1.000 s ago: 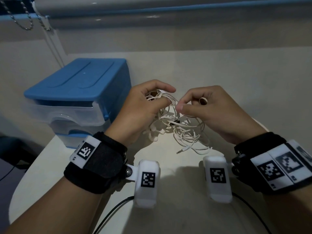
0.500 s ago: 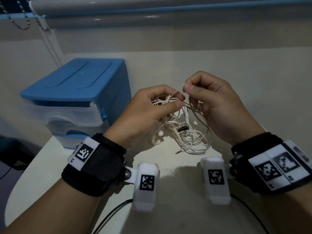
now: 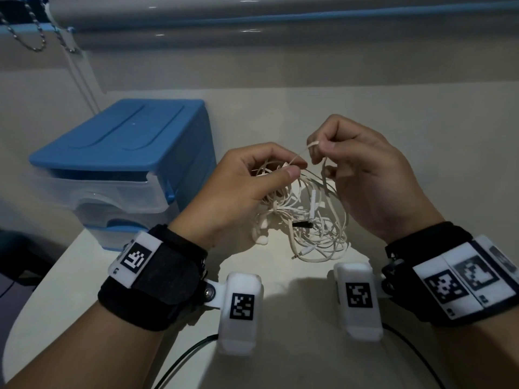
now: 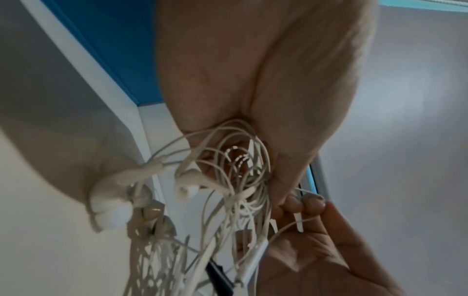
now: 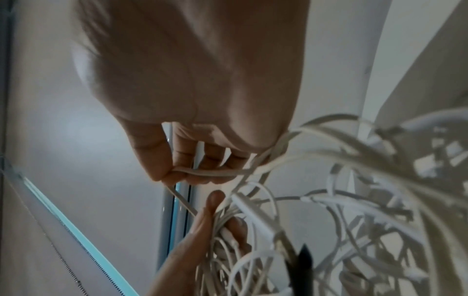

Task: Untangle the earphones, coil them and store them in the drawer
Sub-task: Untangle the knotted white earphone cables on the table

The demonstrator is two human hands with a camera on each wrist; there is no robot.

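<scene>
A tangled bundle of white earphones (image 3: 314,220) hangs between both hands above the pale table (image 3: 280,360). My left hand (image 3: 247,181) grips the upper knot of cords between thumb and fingers; earbuds (image 4: 111,192) dangle below its palm. My right hand (image 3: 362,169) pinches one flat cord loop (image 5: 210,172) and holds it raised, a short way right of the left thumb. The jack plug (image 3: 299,254) trails onto the table. The blue drawer unit (image 3: 118,164) stands at the left, its clear top drawer (image 3: 106,195) partly pulled out.
A wall with a window ledge (image 3: 280,26) and a bead chain (image 3: 31,40) runs along the back. Black cables (image 3: 182,357) lead off both wrist cameras at the near table edge. The table's left edge curves beside the drawer unit.
My right hand rose from beside the left thumb, drawing one cord loop up and out of the tangle. The left hand kept its hold on the bundle and barely shifted.
</scene>
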